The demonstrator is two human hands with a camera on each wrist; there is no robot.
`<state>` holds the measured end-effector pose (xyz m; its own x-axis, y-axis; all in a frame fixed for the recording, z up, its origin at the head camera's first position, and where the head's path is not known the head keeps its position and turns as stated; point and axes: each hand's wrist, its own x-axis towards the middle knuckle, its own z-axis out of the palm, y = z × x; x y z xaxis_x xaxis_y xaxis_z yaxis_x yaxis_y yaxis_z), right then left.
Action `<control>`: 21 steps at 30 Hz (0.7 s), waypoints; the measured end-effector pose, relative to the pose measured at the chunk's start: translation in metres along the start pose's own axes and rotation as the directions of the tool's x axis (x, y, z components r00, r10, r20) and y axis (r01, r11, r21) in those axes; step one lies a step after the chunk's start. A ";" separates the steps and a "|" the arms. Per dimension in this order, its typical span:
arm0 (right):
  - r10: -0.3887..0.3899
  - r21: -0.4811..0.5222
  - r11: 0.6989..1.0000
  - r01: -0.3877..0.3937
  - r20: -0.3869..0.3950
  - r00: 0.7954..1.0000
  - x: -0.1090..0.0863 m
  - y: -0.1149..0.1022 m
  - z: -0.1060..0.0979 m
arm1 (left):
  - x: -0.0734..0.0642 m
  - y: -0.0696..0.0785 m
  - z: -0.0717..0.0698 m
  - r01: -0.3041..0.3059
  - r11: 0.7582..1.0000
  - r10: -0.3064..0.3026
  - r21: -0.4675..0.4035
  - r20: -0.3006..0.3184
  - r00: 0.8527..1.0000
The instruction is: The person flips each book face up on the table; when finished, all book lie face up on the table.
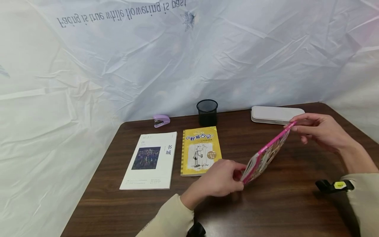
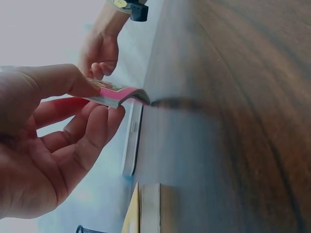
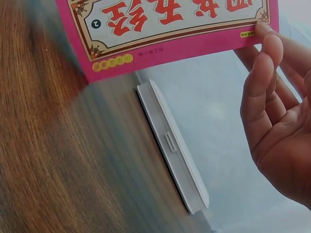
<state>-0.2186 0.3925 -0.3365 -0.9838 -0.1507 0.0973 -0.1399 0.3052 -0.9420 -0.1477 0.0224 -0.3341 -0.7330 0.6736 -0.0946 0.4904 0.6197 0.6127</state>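
Note:
Between my two hands a pink-edged book point(image 1: 267, 149) is held tilted above the table, its spine side up. My left hand point(image 1: 223, 177) pinches the near lower corner between thumb and fingers; the left wrist view shows the book's pages point(image 2: 109, 102) bending there. With thumb and fingertips my right hand point(image 1: 321, 130) pinches the far upper corner. Red Chinese characters on the pink cover point(image 3: 194, 56) appear upside down in the right wrist view. Close to my left hand lies a yellow comic book point(image 1: 201, 151), flat on the table.
Left of the yellow book lies a white magazine point(image 1: 149, 181). Along the back of the dark wooden table point(image 1: 284, 207) stand a purple stapler point(image 1: 162, 120), a black mesh pen holder point(image 1: 207, 113) and a white case point(image 1: 275, 114). White sheeting point(image 1: 177, 65) hangs behind.

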 end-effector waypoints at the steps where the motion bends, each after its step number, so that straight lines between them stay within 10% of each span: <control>1: 0.009 -0.031 0.999 -0.010 -0.023 1.000 0.000 -0.001 0.000 | 0.000 0.000 -0.001 -0.001 1.000 0.001 -0.007 -0.015 1.000; 13: 0.047 -0.115 0.991 -0.064 -0.141 0.989 -0.001 -0.003 -0.001 | -0.005 -0.004 -0.007 -0.002 0.959 -0.072 -0.283 -0.251 0.965; 21: 0.099 -0.139 0.983 -0.123 -0.168 0.981 0.001 -0.004 0.002 | -0.004 -0.007 -0.009 0.033 0.937 -0.132 -0.348 -0.265 0.955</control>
<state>-0.2190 0.3897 -0.3333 -0.9976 0.0406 0.0566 -0.0324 0.4490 -0.8930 -0.1525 0.0113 -0.3307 -0.8897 0.4550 0.0365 0.2713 0.4629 0.8439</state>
